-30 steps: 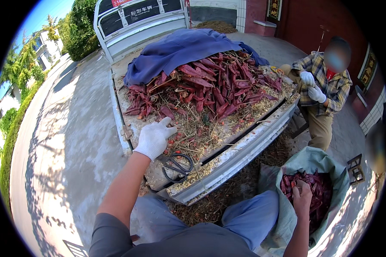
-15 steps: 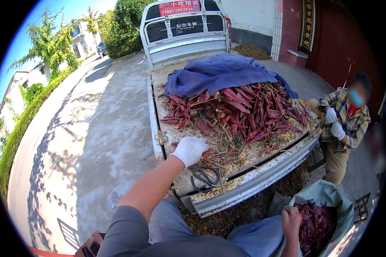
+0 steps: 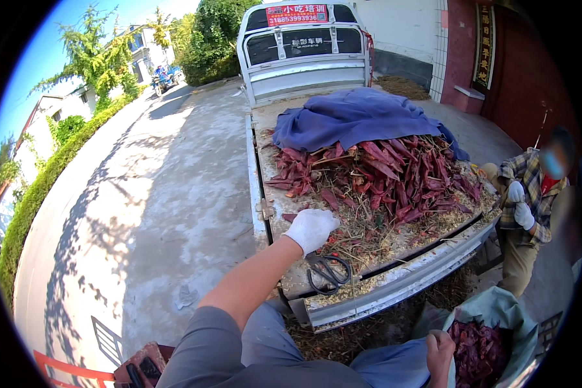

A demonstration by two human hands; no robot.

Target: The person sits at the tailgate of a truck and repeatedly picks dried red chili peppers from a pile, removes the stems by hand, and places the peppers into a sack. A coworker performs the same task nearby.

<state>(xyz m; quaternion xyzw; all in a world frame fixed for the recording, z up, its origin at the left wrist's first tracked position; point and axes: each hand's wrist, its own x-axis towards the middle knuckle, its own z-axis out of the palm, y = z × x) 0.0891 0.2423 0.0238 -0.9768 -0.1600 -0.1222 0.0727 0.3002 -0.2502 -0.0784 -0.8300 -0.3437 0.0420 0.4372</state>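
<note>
Two hands are at work: our gloved left hand (image 3: 312,229) rests curled and empty on the truck bed (image 3: 275,213) beside the scissors (image 3: 326,273), while our bare right hand (image 3: 440,349) pinches the green sack (image 3: 498,310) rim.

Left hand (image 3: 312,228) in a white glove, resting on the near left part of the truck bed (image 3: 275,213). Black scissors (image 3: 328,271) just near it on the straw. Big pile of red pods (image 3: 381,171) farther back, under a blue cloth (image 3: 352,119). Right hand (image 3: 441,346) bare, low down, gripping the rim of a green sack (image 3: 501,310) with more red pods inside. Another person (image 3: 530,213) at the right, in white gloves.
</note>
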